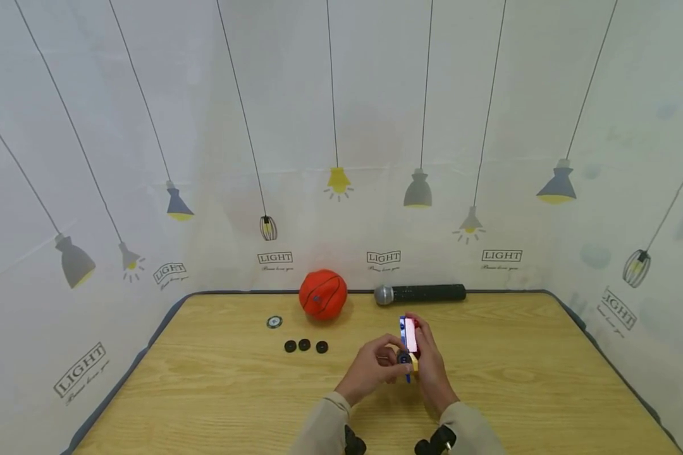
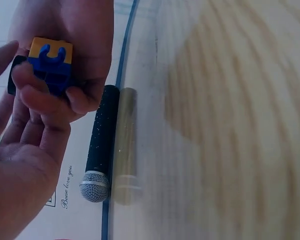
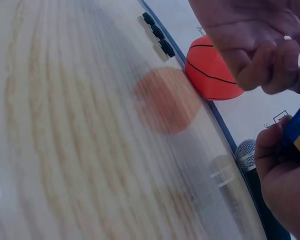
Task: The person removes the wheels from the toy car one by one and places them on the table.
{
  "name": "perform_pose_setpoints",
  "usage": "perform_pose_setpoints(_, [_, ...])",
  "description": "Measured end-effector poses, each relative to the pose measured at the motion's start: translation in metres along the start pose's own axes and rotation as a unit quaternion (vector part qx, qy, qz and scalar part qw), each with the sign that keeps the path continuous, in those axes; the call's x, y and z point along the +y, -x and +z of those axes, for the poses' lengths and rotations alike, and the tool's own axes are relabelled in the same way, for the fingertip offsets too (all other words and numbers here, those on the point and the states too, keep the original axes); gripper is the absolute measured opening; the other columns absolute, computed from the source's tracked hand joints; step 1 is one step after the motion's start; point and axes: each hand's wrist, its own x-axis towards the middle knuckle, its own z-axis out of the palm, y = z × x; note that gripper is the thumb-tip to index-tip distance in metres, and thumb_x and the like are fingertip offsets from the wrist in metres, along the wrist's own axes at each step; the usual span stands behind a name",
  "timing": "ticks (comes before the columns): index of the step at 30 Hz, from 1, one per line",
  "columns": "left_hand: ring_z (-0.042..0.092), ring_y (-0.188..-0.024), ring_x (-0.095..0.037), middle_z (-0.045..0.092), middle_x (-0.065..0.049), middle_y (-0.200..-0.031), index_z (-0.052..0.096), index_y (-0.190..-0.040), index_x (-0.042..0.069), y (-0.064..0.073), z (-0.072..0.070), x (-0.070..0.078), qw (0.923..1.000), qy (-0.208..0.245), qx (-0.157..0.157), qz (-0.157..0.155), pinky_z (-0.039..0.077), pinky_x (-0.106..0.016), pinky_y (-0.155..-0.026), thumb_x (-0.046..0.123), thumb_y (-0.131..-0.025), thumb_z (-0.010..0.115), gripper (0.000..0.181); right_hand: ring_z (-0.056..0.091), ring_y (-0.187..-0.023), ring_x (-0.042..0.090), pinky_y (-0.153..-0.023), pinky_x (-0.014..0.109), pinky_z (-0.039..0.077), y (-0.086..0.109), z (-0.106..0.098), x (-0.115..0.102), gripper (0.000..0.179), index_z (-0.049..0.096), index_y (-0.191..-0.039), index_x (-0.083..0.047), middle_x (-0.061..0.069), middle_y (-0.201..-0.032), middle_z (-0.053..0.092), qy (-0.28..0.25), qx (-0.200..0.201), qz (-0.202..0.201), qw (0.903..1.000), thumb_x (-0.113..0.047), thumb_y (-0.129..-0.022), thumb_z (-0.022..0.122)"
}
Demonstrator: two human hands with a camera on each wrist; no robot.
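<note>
My right hand (image 1: 430, 366) grips a small toy vehicle (image 1: 411, 335) with a blue, orange and red body, raised over the table. In the left wrist view a blue C-shaped hook stands out on the end of this toy vehicle (image 2: 50, 67). My left hand (image 1: 367, 368) pinches a black wheel (image 1: 404, 357) between thumb and fingers at the toy's left side. Part of that wheel (image 2: 13, 75) shows past the fingers in the left wrist view. Three more black wheels (image 1: 304, 344) lie on the table to the left.
A red ball (image 1: 322, 294) sits at the table's back edge. Right of it lies a black microphone (image 1: 427, 293) with a silver head. A round chip-like disc (image 1: 274, 322) is left of the ball. A light printed curtain (image 1: 375, 215) surrounds the wooden table (image 1: 216, 392).
</note>
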Motion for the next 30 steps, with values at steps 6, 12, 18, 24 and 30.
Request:
perform_pose_setpoints(6, [0.054, -0.066, -0.01, 0.059, 0.004, -0.076, 0.067, -0.112, 0.019, -0.001, 0.0032, -0.002, 0.9995, -0.016, -0.025, -0.006, 0.046, -0.024, -0.06, 0.025, -0.094, 0.071, 0.02, 0.023, -0.145, 0.031, -0.12, 0.051, 0.02, 0.0002, 0.0001, 0.0002, 0.045, 0.027, -0.154, -0.033, 0.008, -0.166, 0.015, -0.009, 0.002, 0.007, 0.9999, -0.041, -0.111, 0.018])
perform_pose_setpoints(12, [0.056, -0.068, -0.011, 0.061, 0.002, -0.078, 0.068, -0.11, 0.015, -0.0017, 0.0049, -0.0017, 0.9996, -0.02, -0.018, -0.01, 0.049, -0.025, -0.061, 0.025, -0.095, 0.07, 0.018, 0.031, -0.135, 0.028, -0.107, 0.04, 0.031, 0.0009, -0.0003, 0.0009, 0.044, 0.029, -0.153, -0.033, 0.008, -0.161, 0.021, 0.001, -0.001, -0.003, 1.0, -0.04, -0.111, 0.017])
perform_pose_setpoints(18, [0.053, -0.063, -0.012, 0.061, 0.001, -0.076, 0.063, -0.107, 0.011, 0.0016, 0.0016, 0.004, 0.9995, -0.018, -0.024, -0.002, 0.044, -0.025, -0.057, 0.023, -0.097, 0.067, 0.017, 0.035, -0.125, 0.028, -0.094, 0.032, 0.037, 0.0015, 0.0012, 0.0005, 0.042, 0.031, -0.15, -0.032, 0.009, -0.153, 0.028, 0.0, -0.016, -0.011, 0.9998, -0.043, -0.11, 0.019])
perform_pose_setpoints(24, [0.052, -0.061, -0.011, 0.061, 0.002, -0.073, 0.062, -0.103, 0.008, 0.0032, -0.0001, 0.0055, 0.9994, -0.018, -0.029, 0.005, 0.042, -0.023, -0.054, 0.021, -0.095, 0.069, 0.017, 0.036, -0.123, 0.025, -0.095, 0.03, 0.038, 0.002, 0.0027, 0.0008, 0.04, 0.032, -0.146, -0.032, 0.008, -0.149, 0.03, -0.015, -0.022, -0.015, 0.9995, -0.046, -0.11, 0.02])
perform_pose_setpoints(30, [0.054, -0.06, -0.009, 0.06, 0.006, -0.067, 0.063, -0.097, 0.01, 0.0015, -0.0007, 0.0022, 0.9988, -0.035, -0.019, 0.027, 0.04, -0.021, -0.053, 0.024, -0.092, 0.072, 0.017, 0.036, -0.114, 0.022, -0.087, 0.026, 0.041, 0.0019, 0.0057, 0.0026, 0.034, 0.032, -0.14, -0.034, 0.005, -0.142, 0.028, -0.046, -0.034, -0.031, 0.9979, -0.045, -0.11, 0.019])
